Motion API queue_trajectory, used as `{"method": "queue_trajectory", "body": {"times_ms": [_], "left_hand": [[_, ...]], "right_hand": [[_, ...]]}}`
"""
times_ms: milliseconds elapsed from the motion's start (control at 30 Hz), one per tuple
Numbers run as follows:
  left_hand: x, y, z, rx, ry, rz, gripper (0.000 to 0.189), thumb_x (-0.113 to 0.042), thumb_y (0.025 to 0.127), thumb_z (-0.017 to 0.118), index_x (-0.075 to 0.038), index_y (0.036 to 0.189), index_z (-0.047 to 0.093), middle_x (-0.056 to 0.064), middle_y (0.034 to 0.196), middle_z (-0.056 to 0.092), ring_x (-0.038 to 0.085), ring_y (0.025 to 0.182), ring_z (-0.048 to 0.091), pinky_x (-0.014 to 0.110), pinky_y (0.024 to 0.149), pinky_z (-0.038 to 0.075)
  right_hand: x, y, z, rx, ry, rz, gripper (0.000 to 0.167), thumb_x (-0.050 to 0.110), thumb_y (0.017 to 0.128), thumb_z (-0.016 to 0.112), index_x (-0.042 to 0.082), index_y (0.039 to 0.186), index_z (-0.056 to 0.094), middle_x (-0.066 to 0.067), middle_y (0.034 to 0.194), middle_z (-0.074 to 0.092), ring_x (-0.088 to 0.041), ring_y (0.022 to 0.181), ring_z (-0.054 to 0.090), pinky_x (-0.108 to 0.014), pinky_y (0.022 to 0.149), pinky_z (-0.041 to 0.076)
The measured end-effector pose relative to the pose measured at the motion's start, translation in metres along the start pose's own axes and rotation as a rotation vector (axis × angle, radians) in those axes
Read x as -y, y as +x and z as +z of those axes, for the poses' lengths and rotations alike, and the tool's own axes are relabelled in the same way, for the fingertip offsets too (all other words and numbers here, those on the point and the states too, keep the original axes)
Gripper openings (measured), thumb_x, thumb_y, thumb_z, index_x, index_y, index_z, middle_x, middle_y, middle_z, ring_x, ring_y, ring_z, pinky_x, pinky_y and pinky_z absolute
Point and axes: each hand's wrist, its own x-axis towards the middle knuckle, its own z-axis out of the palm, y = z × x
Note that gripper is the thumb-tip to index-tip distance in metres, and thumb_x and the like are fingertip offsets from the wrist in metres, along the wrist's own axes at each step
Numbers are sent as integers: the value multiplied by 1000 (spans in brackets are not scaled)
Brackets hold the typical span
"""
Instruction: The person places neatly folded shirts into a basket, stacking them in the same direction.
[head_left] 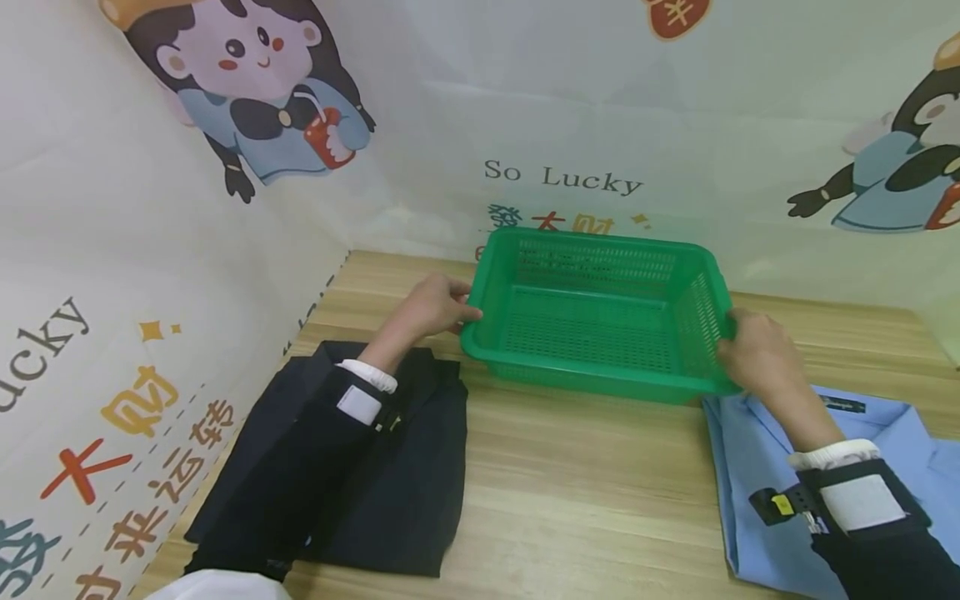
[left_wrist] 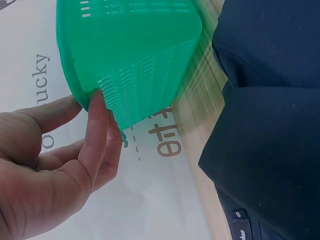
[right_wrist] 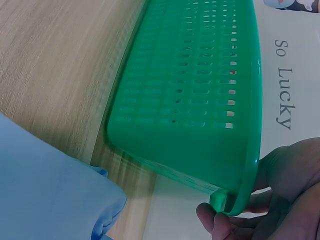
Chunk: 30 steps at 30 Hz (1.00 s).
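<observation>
A green plastic basket (head_left: 592, 383) with slotted walls sits toward the back of the wooden table, with nothing inside it. My left hand (head_left: 438, 307) pinches its left rim; in the left wrist view the thumb and fingers (left_wrist: 97, 120) close on the rim from both sides. At the opposite end my right hand (head_left: 761, 354) grips the right rim, its fingertips (right_wrist: 205, 215) curled under the edge in the right wrist view. Below my left forearm lies a folded dark garment (head_left: 405, 500). Under my right wrist is a folded light blue shirt (head_left: 772, 500), collar toward the back.
The wood-grain table (head_left: 585, 492) runs between the two garments. A white printed sheet (head_left: 450, 125) with cartoon figures and lettering stands behind and along the left side, close behind the basket.
</observation>
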Motion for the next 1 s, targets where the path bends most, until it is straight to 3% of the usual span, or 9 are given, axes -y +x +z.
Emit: {"method": "queue_trajectory", "body": {"times_ms": [433, 767, 1000], "left_hand": [[-3, -2, 5, -6, -39, -2, 53, -14, 89, 67, -1, 137, 47, 17, 121, 58, 26, 88, 70, 33, 78, 57], [-3, -1, 4, -3, -36, -15, 52, -15, 88, 67, -2, 136, 49, 12, 108, 64, 19, 80, 71, 31, 75, 57], [-4, -3, 3, -26, 81, 4, 53, -22, 89, 67, -4, 136, 50, 11, 101, 67, 19, 78, 68, 29, 67, 56]], "right_hand": [[-2, 0, -3, 17, 6, 9, 53, 4, 85, 44, -17, 133, 37, -42, 123, 47, -42, 90, 49, -51, 66, 46], [-4, 0, -2, 20, 4, 2, 52, 5, 87, 45, -19, 133, 36, -43, 123, 45, -44, 93, 49, -56, 71, 45], [-5, -2, 1, -12, 35, -1, 52, 11, 91, 49, -20, 131, 38, -44, 123, 45, -48, 100, 50, -61, 77, 44]]}}
